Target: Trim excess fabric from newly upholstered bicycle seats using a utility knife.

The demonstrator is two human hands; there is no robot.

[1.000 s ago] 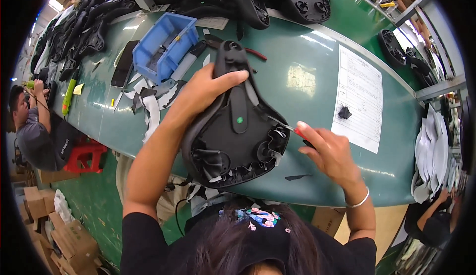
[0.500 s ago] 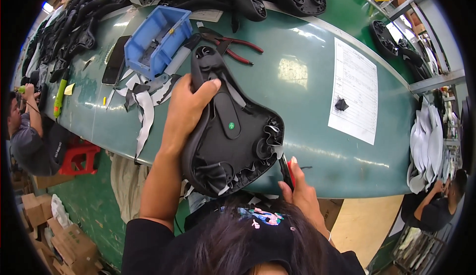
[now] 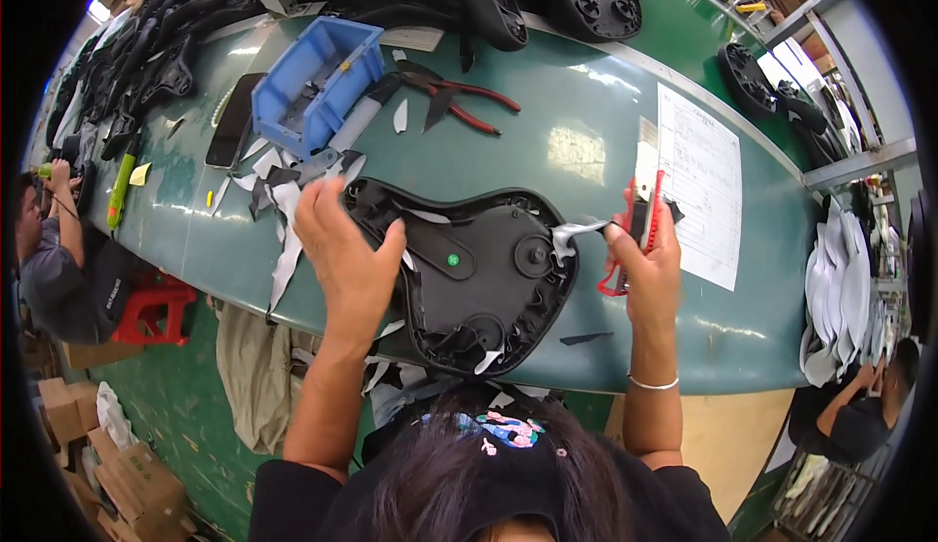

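A black saddle [image 3: 459,293] lies underside up at the front edge of the green table, its narrow nose toward the upper left. My left hand [image 3: 342,249] is open beside the nose, thumb and fingers spread; whether it touches the saddle I cannot tell. In my right hand [image 3: 650,268] is a red-handled utility knife [image 3: 653,215], its blade end pointing away from me. A pale, dark-backed strip of cover material [image 3: 578,231] stretches from the saddle's right rim to the thumb and fingers of that same hand.
Red-handled pliers [image 3: 467,104] and a blue bin [image 3: 318,87] stand beyond the saddle. Cut scraps [image 3: 285,215] lie left, near a dark phone [image 3: 234,122]. A printed sheet [image 3: 699,185] is at right, a dark sliver [image 3: 586,338] near the front edge. More saddles [image 3: 596,4] are piled at the back.
The saddle has turned, its nose swinging left, and now lies flatter. My left hand has let go of the nose. My right hand has moved up and right with the knife, drawing the strip outward.
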